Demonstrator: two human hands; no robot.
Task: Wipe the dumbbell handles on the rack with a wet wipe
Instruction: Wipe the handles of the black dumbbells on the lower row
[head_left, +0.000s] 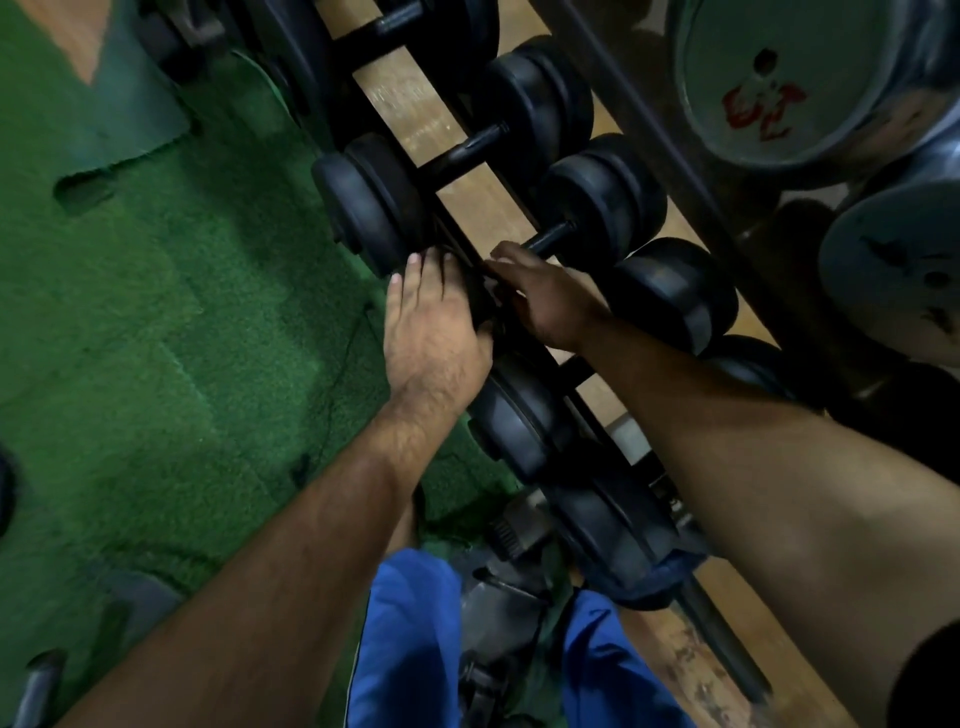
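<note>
The rack (524, 202) runs diagonally through frame centre, holding black dumbbells (374, 208). At centre, the right hand (545, 301) curls over a handle (548, 240) (wipe hidden); left hand (434, 322) lies flat on a plate, grip wide.

**Bare forearms, blue trousers**

Both forearms are bare from the near edge of the view to the wrists, with no sleeve, watch, band or glove on either. Fine dark hair shows on the left forearm and on the back of the left hand (434, 332). The right hand (545, 299) wears no ring that can be made out; it lies in shadow and its details are blurred. The fingernails of the left hand are short and pale. At the near right corner a dark sleeve edge (930, 675) covers the upper right arm. The legs are in bright blue trousers (410, 649), with a thin pale stripe down the left leg's outer seam.
</note>
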